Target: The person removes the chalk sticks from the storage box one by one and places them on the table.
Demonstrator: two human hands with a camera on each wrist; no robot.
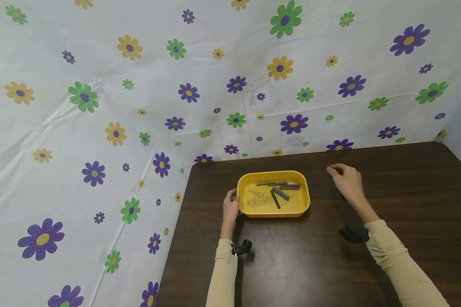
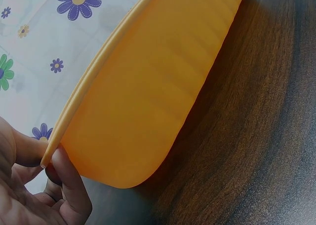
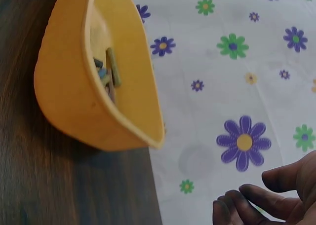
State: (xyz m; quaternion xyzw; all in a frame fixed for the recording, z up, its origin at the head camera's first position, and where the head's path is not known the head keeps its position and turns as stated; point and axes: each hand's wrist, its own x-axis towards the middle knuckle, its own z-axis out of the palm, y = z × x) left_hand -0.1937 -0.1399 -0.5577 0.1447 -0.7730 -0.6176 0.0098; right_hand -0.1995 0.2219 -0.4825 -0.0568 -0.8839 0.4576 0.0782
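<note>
A yellow plastic tub (image 1: pixel 257 207) with rounded corners sits on the table. Inside lie several short coloured sticks (image 1: pixel 279 194) like chalks or pastels, in olive, blue, brown and black, mostly toward the tub's right side. My left hand (image 1: pixel 231 207) pinches the tub's left rim; the left wrist view has the thumb on one side of the rim (image 2: pixel 79 104) and fingers on the other. To the right of the tub, my right hand (image 1: pixel 347 181) hovers over the table with nothing in it. Its fingers are loosely bent, thumb apart from them, and the fingertips (image 3: pixel 239 205) look darkly smudged.
The dark wood-grain table (image 1: pixel 292 264) spreads out around the tub. A white flowered cloth (image 1: pixel 230 85) hangs along the table's back and left edges. Dark smudges mark the tub's floor. Each wrist carries a black camera mount (image 1: pixel 354 235).
</note>
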